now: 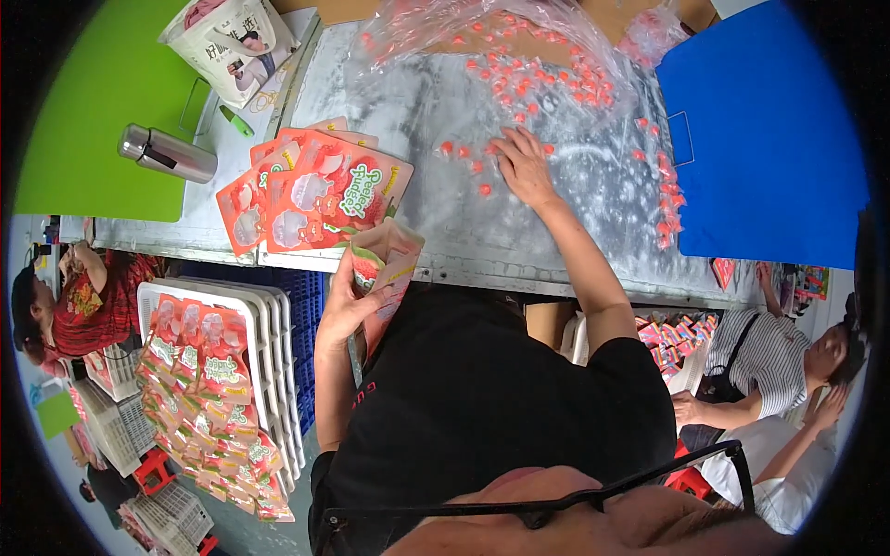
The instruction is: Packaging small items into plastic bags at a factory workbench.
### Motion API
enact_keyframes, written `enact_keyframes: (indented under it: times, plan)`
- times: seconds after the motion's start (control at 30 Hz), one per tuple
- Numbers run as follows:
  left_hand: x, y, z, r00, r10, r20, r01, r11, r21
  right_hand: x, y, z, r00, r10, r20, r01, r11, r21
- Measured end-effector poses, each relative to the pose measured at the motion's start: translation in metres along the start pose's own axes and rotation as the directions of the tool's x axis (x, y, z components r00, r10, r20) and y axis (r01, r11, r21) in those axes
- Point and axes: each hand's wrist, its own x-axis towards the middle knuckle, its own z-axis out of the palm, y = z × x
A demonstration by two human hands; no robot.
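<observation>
At the table's near edge my left hand (345, 310) grips a red and pink candy pouch (394, 264), its mouth parted and facing up. My right hand (526, 167) lies palm down over the metal tabletop (417, 111), fingers stretched out and slightly apart. Around its fingertips sit several small wrapped red candies (485, 190); what is under the palm is hidden. To the left, a fanned stack of flat pouches (338, 190) rests on the table.
A clear plastic bag (593, 65) spills many wrapped candies at the back. More candies line the blue panel (760, 130) at right. A steel flask (167, 153), a green marker (235, 120) and a tote bag (232, 46) are left. Pouches fill a white crate (199, 371). People sit on both sides.
</observation>
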Motion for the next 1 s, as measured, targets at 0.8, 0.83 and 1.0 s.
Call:
enact_keyframes:
  times: [0.8, 0.83, 1.0]
  plan:
    - [0.001, 0.002, 0.001, 1.0, 0.007, -0.013, -0.007, 0.998, 0.056, 0.007, -0.013, -0.011, 0.984, -0.067, -0.165, 0.084, 0.992, 0.098]
    - [0.001, 0.002, 0.0, 1.0, 0.01, -0.01, -0.009, 0.997, 0.081, 0.006, -0.009, -0.005, 0.988, -0.068, -0.138, 0.083, 0.99, 0.111]
    - [-0.004, 0.005, -0.003, 0.999, 0.021, -0.04, -0.021, 1.0, 0.009, -0.004, -0.007, -0.001, 0.991, 0.053, -0.127, -0.032, 0.987, 0.16]
